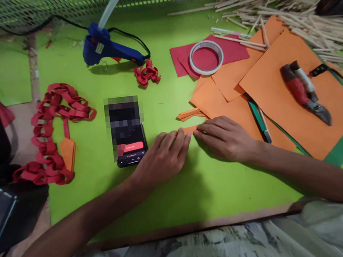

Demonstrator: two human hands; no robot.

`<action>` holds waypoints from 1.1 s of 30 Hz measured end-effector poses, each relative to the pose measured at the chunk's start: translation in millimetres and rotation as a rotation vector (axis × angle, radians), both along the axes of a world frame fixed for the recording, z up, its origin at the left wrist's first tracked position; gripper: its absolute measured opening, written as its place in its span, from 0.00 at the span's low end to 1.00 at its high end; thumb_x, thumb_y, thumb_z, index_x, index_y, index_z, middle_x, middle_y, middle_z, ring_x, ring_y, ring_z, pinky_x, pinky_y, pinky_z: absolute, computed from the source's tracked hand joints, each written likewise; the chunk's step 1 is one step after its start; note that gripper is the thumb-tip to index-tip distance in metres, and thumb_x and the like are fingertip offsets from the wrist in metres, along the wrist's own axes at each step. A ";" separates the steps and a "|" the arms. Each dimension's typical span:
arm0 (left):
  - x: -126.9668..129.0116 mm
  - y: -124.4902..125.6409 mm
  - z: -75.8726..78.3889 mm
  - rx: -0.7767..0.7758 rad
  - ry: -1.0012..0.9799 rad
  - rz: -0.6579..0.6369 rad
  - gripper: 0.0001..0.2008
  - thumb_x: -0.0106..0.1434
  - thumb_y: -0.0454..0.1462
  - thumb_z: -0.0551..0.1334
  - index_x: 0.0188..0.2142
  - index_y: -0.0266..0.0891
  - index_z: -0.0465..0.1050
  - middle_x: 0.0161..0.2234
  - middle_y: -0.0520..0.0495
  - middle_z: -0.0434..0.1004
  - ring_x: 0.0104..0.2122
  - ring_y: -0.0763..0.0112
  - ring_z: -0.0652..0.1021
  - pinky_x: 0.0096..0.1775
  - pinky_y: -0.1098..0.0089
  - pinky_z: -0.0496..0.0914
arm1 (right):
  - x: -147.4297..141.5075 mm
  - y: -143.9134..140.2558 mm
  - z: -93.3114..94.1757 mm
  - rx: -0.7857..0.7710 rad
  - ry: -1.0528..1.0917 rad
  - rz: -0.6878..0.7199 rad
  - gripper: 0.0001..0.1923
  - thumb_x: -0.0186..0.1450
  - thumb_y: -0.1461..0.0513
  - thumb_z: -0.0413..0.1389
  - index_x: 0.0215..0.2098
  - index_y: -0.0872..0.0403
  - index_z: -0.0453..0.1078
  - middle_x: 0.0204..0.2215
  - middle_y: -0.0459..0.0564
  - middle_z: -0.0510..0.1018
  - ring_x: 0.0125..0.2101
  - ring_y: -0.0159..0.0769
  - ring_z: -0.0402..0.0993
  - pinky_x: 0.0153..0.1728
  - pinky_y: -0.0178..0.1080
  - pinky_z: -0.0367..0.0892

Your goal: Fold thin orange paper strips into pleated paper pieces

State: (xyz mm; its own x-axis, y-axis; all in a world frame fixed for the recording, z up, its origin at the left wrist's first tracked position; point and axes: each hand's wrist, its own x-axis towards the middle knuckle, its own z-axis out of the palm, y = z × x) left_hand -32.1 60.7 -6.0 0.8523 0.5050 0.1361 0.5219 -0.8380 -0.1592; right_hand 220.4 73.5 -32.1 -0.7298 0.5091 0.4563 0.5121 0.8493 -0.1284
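Both hands meet on the green counter (180, 209), between its middle and its near edge; the orange strip (191, 130) lies flat there, its ends under the fingertips. The left hand (165, 155) has its fingers bent and drawn together, holding the strip's left end; the right hand (229, 138) has its fingers straighter, close together, tips holding the right end; the thumbs are largely hidden, so I cannot tell whether they pinch from below. The two-ended hold probably keeps the narrow paper straight and firm against the counter.

Just beyond the strip lies a folded orange piece (188, 114); the phone (135, 150) lies beside the left hand, perhaps so its screen can be glanced at. Toward the counter's left edge is a red paper chain (42, 138) with an orange tag (68, 151); the blue glue gun (108, 47) lies near the far edge, likely out of the way of the wrists; a tape roll (193, 63) sits on red paper (233, 50), and pruners (304, 92) lie on orange sheets (284, 129) toward the right edge, perhaps weighting them.

The glue gun's white label is too small to read; so is the lettering on the phone's red button; most of its screen is pixelated; no brand is legible.
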 end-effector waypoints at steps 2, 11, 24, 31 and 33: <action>0.0 0.2 0.1 0.006 0.006 -0.005 0.18 0.71 0.29 0.55 0.58 0.28 0.70 0.55 0.32 0.76 0.50 0.55 0.78 0.48 0.58 0.74 | 1.0 -0.4 0.6 0.011 -0.022 0.014 0.17 0.67 0.66 0.58 0.54 0.60 0.70 0.45 0.58 0.81 0.46 0.45 0.75 0.44 0.47 0.74; -1.5 -2.3 -1.8 0.029 0.041 -0.015 0.19 0.71 0.30 0.56 0.60 0.26 0.68 0.56 0.31 0.74 0.51 0.54 0.77 0.50 0.57 0.74 | 2.5 -2.8 -0.2 -0.037 -0.054 -0.006 0.17 0.69 0.65 0.55 0.56 0.57 0.68 0.48 0.58 0.80 0.48 0.45 0.74 0.45 0.48 0.74; -5.7 13.5 -0.9 -0.036 -0.167 0.066 0.12 0.71 0.30 0.57 0.50 0.39 0.76 0.39 0.44 0.78 0.39 0.63 0.76 0.40 0.62 0.71 | -2.8 1.0 -1.0 -0.091 0.065 -0.071 0.14 0.69 0.67 0.55 0.53 0.53 0.70 0.41 0.55 0.78 0.42 0.41 0.73 0.40 0.45 0.72; -8.4 14.7 0.2 -0.173 -0.160 0.121 0.16 0.69 0.28 0.56 0.51 0.40 0.76 0.37 0.45 0.75 0.36 0.64 0.74 0.36 0.64 0.67 | -1.6 3.1 -5.2 -0.134 0.091 -0.106 0.12 0.69 0.68 0.54 0.49 0.52 0.72 0.37 0.53 0.77 0.38 0.39 0.71 0.37 0.43 0.69; -9.5 15.4 0.3 -0.228 -0.168 0.148 0.16 0.69 0.28 0.56 0.51 0.41 0.76 0.37 0.46 0.74 0.35 0.65 0.74 0.35 0.65 0.67 | -1.7 3.1 -6.2 -0.157 0.107 -0.122 0.12 0.70 0.67 0.53 0.49 0.51 0.73 0.37 0.52 0.76 0.38 0.38 0.70 0.38 0.43 0.68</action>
State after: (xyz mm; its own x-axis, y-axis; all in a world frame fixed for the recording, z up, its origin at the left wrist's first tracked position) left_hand -41.5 76.1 -5.7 0.7429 0.6551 0.1374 0.6435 -0.7555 0.1229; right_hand 218.7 76.5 -38.3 -0.6106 0.6613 0.4358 0.5860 0.7474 -0.3130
